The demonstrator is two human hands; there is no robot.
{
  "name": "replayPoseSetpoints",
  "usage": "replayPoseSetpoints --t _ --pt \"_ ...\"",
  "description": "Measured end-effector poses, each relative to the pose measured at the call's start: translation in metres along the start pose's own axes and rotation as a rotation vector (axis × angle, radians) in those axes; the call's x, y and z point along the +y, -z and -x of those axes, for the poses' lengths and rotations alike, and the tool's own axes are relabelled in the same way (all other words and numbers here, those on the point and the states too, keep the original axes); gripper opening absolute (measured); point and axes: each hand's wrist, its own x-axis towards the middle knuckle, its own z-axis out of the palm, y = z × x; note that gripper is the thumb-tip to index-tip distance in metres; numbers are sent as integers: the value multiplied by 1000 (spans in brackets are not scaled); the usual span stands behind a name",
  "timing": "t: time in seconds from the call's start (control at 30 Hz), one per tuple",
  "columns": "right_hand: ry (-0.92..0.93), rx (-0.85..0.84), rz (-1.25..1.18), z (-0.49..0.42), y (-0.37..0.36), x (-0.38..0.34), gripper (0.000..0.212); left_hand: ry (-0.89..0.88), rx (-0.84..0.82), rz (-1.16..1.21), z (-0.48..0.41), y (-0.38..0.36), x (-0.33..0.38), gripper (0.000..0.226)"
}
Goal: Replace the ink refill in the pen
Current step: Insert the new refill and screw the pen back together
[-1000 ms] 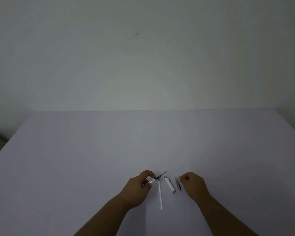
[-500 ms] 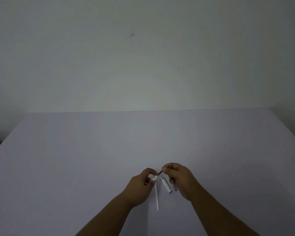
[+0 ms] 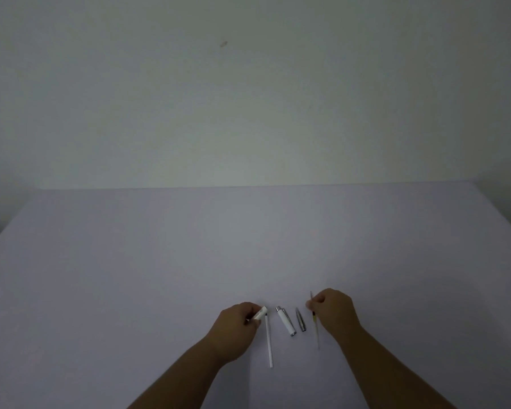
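Note:
My left hand (image 3: 239,326) is closed around a short white pen barrel piece (image 3: 260,313), whose open end points up and right. Just right of it a long thin white refill (image 3: 268,340) lies on the table. A white pen section with silver ends (image 3: 286,320) and a small dark grey tip piece (image 3: 301,319) lie between my hands. My right hand (image 3: 334,309) pinches a thin dark refill (image 3: 315,320) near its upper end; the refill runs down toward me, and I cannot tell whether it touches the table.
The pale lilac table (image 3: 160,261) stretches far ahead to a plain wall. Its left and right edges show at the sides of the view.
My right hand has pulled the thin dark refill out of the barrel piece and carried it to the right, past the loose parts. My left hand stays put with the barrel.

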Motion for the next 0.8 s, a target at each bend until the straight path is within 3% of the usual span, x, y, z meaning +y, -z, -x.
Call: replayPoseSetpoints --t 0.63,0.8 --pt "-72 59 -84 4 -9 -3 23 -41 85 -26 2 4 2 20" --pt "35 96 -138 21 -12 -27 19 -17 131 -16 5 9 0 21"
